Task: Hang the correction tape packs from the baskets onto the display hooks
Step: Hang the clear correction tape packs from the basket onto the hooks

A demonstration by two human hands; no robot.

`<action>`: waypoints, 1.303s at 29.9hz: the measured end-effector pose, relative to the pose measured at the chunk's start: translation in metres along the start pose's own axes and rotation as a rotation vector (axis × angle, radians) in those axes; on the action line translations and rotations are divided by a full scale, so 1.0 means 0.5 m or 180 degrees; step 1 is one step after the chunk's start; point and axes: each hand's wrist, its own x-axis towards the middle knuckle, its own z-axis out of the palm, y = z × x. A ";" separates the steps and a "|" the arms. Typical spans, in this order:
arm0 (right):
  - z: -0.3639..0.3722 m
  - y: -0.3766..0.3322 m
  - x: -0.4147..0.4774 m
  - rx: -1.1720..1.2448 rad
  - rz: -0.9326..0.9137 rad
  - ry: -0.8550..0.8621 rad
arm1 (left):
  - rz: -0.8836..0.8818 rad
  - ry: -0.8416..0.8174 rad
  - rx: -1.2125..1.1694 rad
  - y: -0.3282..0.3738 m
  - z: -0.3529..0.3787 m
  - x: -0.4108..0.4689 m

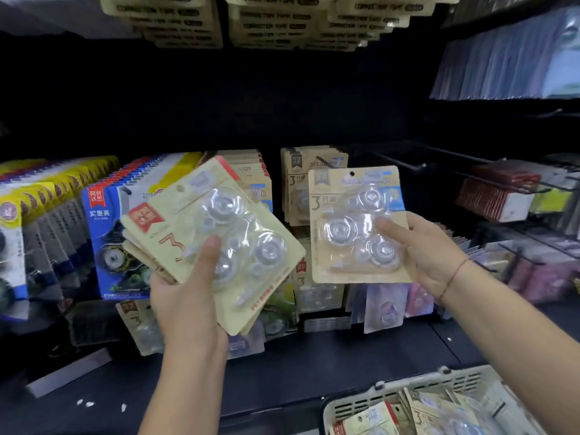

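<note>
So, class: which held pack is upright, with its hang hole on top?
The single pack in the right hand; the left hand holds a tilted stack.

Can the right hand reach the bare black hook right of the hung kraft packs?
Probably yes: the right hand, holding one pack, sits just below the hook, and nothing hangs or stands between them.

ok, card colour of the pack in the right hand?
Tan pack card, light-blue corner patch, held by the right hand; head view.
</note>
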 end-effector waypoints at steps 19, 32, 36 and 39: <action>0.007 0.063 0.087 -0.0481 -0.0119 0.0366 | -0.0511 -0.0121 -0.0129 -0.026 0.021 -0.012; 0.079 0.071 0.338 -0.1707 0.0485 0.1245 | -0.0572 -0.0471 -0.0020 -0.044 0.028 -0.009; 0.098 0.060 0.339 -0.2258 0.0626 0.1322 | -0.0537 -0.0516 -0.0002 -0.046 0.031 -0.009; 0.111 0.048 0.267 -0.2108 0.0101 0.0932 | -0.0562 -0.0529 -0.0018 -0.051 0.031 -0.010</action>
